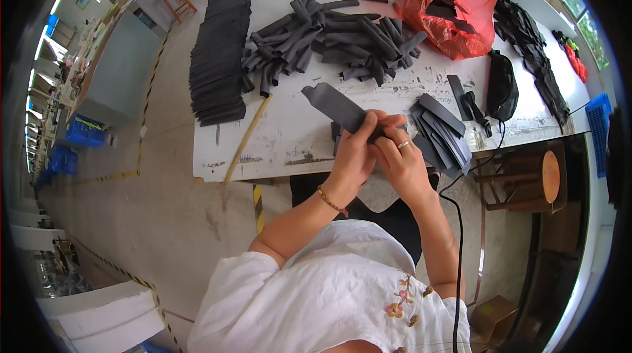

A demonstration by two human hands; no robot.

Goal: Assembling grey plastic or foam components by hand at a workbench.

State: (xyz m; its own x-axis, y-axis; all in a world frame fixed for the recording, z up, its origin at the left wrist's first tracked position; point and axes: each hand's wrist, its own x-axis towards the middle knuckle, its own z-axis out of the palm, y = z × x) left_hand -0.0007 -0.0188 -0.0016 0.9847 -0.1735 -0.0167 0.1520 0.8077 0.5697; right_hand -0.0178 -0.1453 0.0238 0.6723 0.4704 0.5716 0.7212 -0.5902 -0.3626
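Note:
Over the table's near edge, my left hand (357, 149) pinches a flat dark grey strip (334, 106) between thumb and fingers. The strip's far end points up and to the left. My right hand (400, 159), with a ring on one finger, is closed at the strip's near end, which the fingers partly hide. Beside it on the right lies a fanned pile of similar flat strips (440, 128). Beyond my hands is a heap of dark strips rolled into tubes (359, 43). A long row of overlapping dark flat pieces (220, 50) stands to its left.
A red plastic bag (454, 37) holding dark pieces sits at the back right. Near it are a black pouch (502, 86) and a black cable (459, 234). A yellowish stick (249, 139) crosses the front edge. A wooden stool (526, 182) stands below the table at right.

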